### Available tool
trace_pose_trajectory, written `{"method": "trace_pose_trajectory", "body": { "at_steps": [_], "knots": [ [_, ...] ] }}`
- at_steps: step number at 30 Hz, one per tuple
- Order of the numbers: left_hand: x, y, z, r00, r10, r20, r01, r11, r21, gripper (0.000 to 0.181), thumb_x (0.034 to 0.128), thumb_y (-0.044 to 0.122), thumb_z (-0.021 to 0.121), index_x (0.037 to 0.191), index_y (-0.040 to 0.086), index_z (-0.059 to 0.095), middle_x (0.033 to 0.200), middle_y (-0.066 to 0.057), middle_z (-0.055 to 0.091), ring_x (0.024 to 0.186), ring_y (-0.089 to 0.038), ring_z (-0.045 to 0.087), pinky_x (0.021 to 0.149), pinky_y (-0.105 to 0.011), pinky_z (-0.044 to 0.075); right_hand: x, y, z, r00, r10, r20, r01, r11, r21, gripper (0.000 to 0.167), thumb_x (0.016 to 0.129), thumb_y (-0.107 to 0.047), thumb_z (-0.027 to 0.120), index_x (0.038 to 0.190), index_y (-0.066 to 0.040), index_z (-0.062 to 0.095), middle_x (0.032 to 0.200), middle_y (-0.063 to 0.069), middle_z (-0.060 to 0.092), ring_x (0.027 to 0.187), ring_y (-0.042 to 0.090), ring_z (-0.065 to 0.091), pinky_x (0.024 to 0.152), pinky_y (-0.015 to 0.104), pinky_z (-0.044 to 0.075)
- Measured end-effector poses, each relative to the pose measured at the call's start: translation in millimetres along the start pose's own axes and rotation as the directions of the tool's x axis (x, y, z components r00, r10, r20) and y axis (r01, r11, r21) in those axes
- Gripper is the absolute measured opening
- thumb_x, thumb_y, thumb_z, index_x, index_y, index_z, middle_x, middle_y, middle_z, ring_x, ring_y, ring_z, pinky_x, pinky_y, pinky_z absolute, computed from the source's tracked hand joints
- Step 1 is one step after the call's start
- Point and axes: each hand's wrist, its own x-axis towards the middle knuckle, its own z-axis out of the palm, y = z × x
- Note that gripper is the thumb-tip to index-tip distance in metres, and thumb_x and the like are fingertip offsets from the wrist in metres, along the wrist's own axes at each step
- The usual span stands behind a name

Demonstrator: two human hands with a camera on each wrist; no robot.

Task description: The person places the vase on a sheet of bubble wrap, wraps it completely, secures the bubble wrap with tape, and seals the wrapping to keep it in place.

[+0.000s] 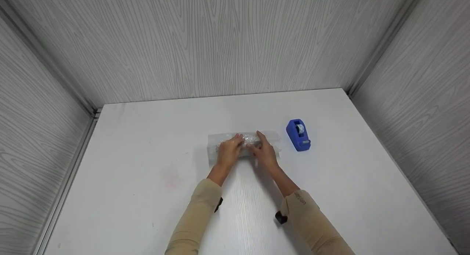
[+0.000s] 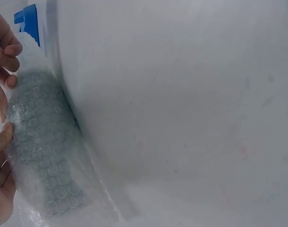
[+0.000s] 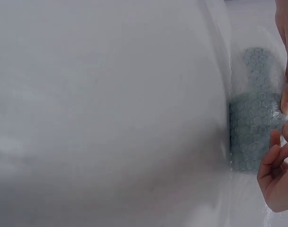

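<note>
A sheet of bubble wrap [image 1: 249, 138] lies around a dark greenish object, narrower at its left end; its kind is hidden by the wrap. My left hand [image 1: 230, 149] grips the upper middle of the bundle, its thumb and fingers at the wrap's edge in the left wrist view. Close beside it, my right hand [image 1: 265, 153] holds the wrap with thumb and index finger apart across the bundle. In the right wrist view the other fingers of the right hand [image 3: 276, 182] are curled. The fingertips of both hands nearly meet.
A blue tape dispenser [image 1: 298, 135] with a roll of tape stands right of the bundle on the white table [image 1: 147, 196]. Grey wood-grain panels [image 1: 220, 45] rise behind the table and on both sides.
</note>
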Motion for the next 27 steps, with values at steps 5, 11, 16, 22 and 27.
{"method": "trace_pose_trajectory", "body": {
  "at_steps": [5, 11, 16, 22, 27],
  "knots": [
    [0.7, -0.7, 0.4, 1.000, 0.004, -0.009, -0.004, 1.000, 0.009, 0.017, 0.0728, -0.002, 0.072, 0.089, 0.003, 0.071, 0.100, -0.013, 0.065, 0.094, -0.025, 0.063, 0.076, -0.034, 0.052, -0.2, 5.5, -3.1, 0.998, -0.048, 0.034, 0.050, 0.997, -0.061, 0.066, 0.084, -0.027, 0.065, 0.140, -0.008, 0.037, 0.063, -0.001, 0.056, 0.054, 0.011, 0.050, 0.051, 0.026, 0.039],
    [0.1, -1.6, -0.1, 1.000, 0.009, -0.007, -0.009, 1.000, -0.010, 0.018, 0.0733, -0.002, 0.072, 0.091, 0.003, 0.071, 0.102, -0.013, 0.065, 0.095, -0.025, 0.062, 0.076, -0.034, 0.052, -2.6, 8.3, -4.9, 0.995, -0.078, 0.059, 0.090, 0.967, -0.240, 0.067, 0.084, -0.033, 0.064, 0.142, -0.014, 0.035, 0.064, -0.001, 0.053, 0.054, 0.013, 0.046, 0.051, 0.030, 0.039],
    [-0.1, -2.3, -0.5, 0.999, 0.028, -0.017, -0.028, 0.999, -0.021, 0.019, 0.0723, -0.002, 0.073, 0.091, 0.002, 0.071, 0.100, -0.014, 0.065, 0.094, -0.026, 0.063, 0.075, -0.035, 0.052, -4.6, 5.0, -6.7, 0.982, -0.182, 0.045, 0.186, 0.924, -0.334, 0.066, 0.082, -0.028, 0.069, 0.139, -0.012, 0.039, 0.069, 0.003, 0.056, 0.058, 0.015, 0.046, 0.055, 0.033, 0.040],
    [0.6, -2.8, -0.7, 0.999, 0.034, -0.025, -0.035, 0.999, -0.040, 0.017, 0.0735, -0.004, 0.071, 0.090, 0.000, 0.071, 0.096, -0.014, 0.066, 0.093, -0.026, 0.063, 0.076, -0.035, 0.052, -5.5, 3.7, -6.5, 0.847, -0.531, -0.010, 0.456, 0.736, -0.501, 0.051, 0.077, -0.017, 0.075, 0.123, -0.011, 0.056, 0.095, 0.005, 0.058, 0.081, 0.018, 0.054, 0.062, 0.032, 0.049],
    [1.2, -1.6, -1.6, 1.000, 0.018, 0.006, -0.018, 1.000, -0.020, 0.023, 0.0736, -0.001, 0.072, 0.096, 0.000, 0.070, 0.100, -0.013, 0.065, 0.096, -0.026, 0.062, 0.079, -0.034, 0.051, -3.8, 5.8, -3.7, 0.734, -0.678, 0.036, 0.590, 0.610, -0.529, 0.043, 0.079, -0.008, 0.071, 0.120, -0.007, 0.060, 0.119, 0.005, 0.058, 0.110, 0.023, 0.051, 0.084, 0.038, 0.046]
  ]
}}
